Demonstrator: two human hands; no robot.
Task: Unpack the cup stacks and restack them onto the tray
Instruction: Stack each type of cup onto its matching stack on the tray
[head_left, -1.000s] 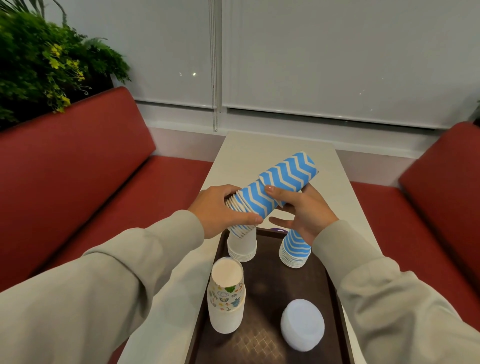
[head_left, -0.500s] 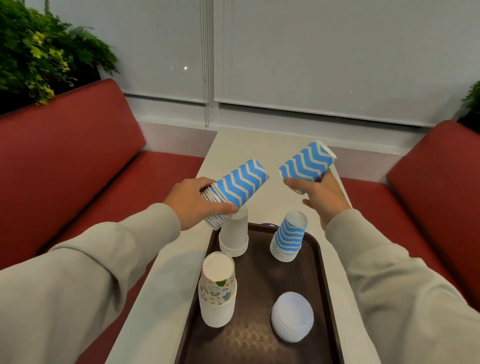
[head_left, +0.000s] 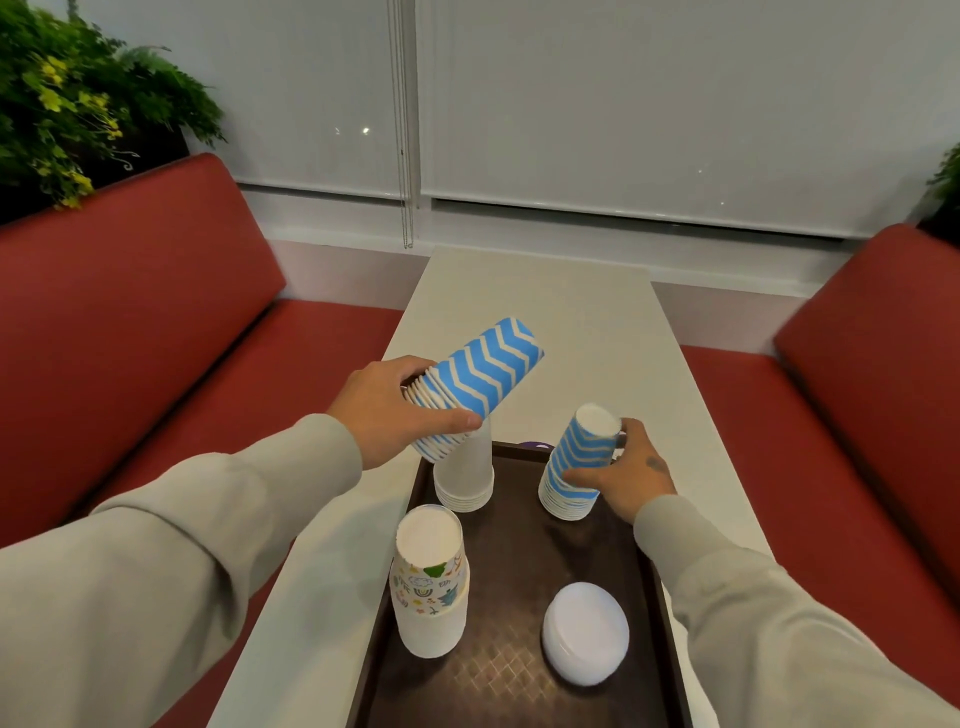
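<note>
The left hand (head_left: 387, 410) is wrapped round the rim end of a tilted stack of blue-and-white zigzag paper cups (head_left: 478, 382), held in the air above the white desk (head_left: 545, 312). On the dark brown plastic tray (head_left: 514, 540) stand an upturned stack of cartoon-printed paper cups (head_left: 430, 587), an upturned stack of plain white paper cups (head_left: 464, 478) and a squat white rounded container (head_left: 585, 639). At the tray's far right, the right hand (head_left: 628, 475) clasps a second upturned blue-and-white zigzag cup stack (head_left: 579, 462).

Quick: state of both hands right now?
Left hand: grips the tilted blue-striped cup stack, in the air.
Right hand: grips the upright blue-striped cup stack on the tray.
</note>
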